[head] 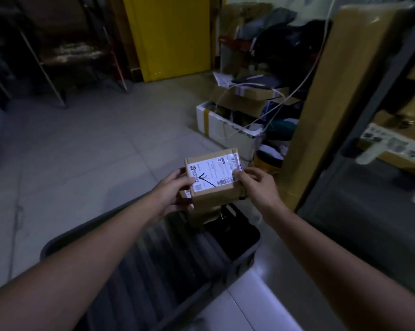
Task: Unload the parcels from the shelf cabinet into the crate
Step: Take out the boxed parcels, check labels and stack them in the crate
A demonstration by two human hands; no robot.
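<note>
Two bare forearms fill the bottom of the frame and reach up to its centre. There the left hand grips the left side of a parcel, and the right hand pinches its right edge, thumb on top. The parcel hangs over the far end of the crate at lower centre, and the shelf cabinet runs down the right edge.

The likeliest slip is in the letting go. Both thumbs press on the slick label, so if one hand opens first the parcel may twist out and hit the rim or the floor. A dark lump sits in the crate's far corner, with something cardboard-coloured just under the parcel that I cannot make out. A parcel dropped there could land tilted. The dim light does not help aim.

The crate looks like hard dark plastic, with ribbed inner walls and rounded corners. The cabinet has dark posts and a tan board side. The parcel is a squarish brown cardboard box. Its white, glossy label carries a barcode and a pen stroke.
</note>
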